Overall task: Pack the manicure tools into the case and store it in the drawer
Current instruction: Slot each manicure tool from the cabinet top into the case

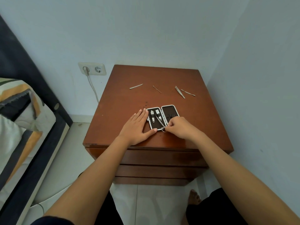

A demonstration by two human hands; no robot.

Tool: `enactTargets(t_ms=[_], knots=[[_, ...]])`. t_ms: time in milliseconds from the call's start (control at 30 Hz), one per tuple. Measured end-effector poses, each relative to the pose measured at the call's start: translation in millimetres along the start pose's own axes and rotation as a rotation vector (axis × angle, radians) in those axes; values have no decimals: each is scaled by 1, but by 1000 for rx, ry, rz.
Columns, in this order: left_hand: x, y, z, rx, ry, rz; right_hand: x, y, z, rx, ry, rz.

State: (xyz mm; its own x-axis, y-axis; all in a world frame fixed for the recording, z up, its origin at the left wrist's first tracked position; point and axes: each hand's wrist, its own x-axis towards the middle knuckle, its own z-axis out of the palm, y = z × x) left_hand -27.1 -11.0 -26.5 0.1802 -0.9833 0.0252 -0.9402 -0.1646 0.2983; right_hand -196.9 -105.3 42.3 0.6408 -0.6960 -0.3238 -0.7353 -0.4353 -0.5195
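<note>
A small manicure case lies open on the brown nightstand, white-rimmed with a dark lining. Two nail clippers sit in its left half. My left hand lies flat against the case's left edge, fingers apart. My right hand pinches the ring handles of small scissors, whose blades lie slanted across the left half. Farther back on the top lie a nail file, a thin pick, tweezers and a cuticle tool.
The nightstand's drawer fronts are closed below its front edge. A bed with striped bedding stands at the left. A wall socket with a plugged cable is behind the nightstand. A wall runs close on the right.
</note>
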Motion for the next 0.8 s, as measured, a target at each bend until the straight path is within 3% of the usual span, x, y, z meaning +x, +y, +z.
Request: enactTargets(t_ms=[333, 433, 667, 800], knots=[[0, -1, 0, 3, -15, 14, 14, -14, 2, -58, 2, 22], [1, -3, 1, 15, -25, 21, 19, -16, 9, -63, 85, 0], [1, -3, 2, 17, -21, 26, 9, 2, 27, -139, 321, -273], [1, -3, 1, 24, -21, 25, 11, 5, 28, -85, 388, -272]])
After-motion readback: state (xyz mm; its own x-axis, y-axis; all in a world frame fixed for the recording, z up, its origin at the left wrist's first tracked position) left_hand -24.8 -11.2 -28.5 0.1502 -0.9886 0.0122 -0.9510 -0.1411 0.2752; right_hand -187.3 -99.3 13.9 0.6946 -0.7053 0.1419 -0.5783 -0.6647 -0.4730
